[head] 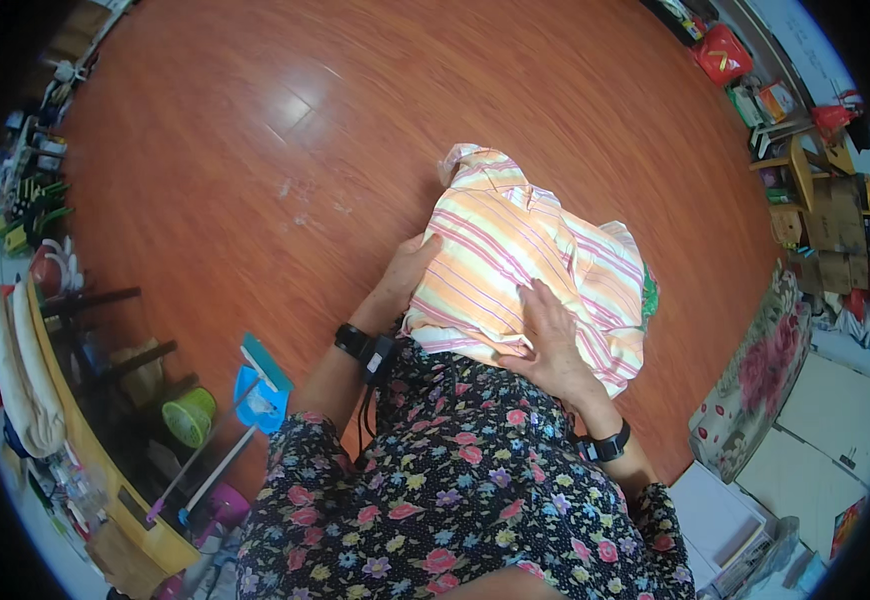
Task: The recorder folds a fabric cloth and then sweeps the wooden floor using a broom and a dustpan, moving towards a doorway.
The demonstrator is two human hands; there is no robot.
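Note:
A bundle of striped fabric (pixel 495 232) in orange, cream and pink is held in front of my waist. My left hand (pixel 410 270) grips its left edge, thumb on top and the fingers hidden beneath. Flat across the near part of the cloth lies my right hand (pixel 555 337), its thumb spread from the fingers. A bit of green patterned material (pixel 651 296) shows from under the bundle's right side. What is inside or under the folds is hidden.
Wood-look flooring (pixel 255 187) spreads ahead. On the left are a yellow-edged table (pixel 97 465), a green basket (pixel 189 416), a blue dustpan (pixel 262 401) and a broom (pixel 266 364). Cardboard boxes (pixel 836 217), a flowered cushion-like item (pixel 761 367) and white cabinets (pixel 802 450) line the right.

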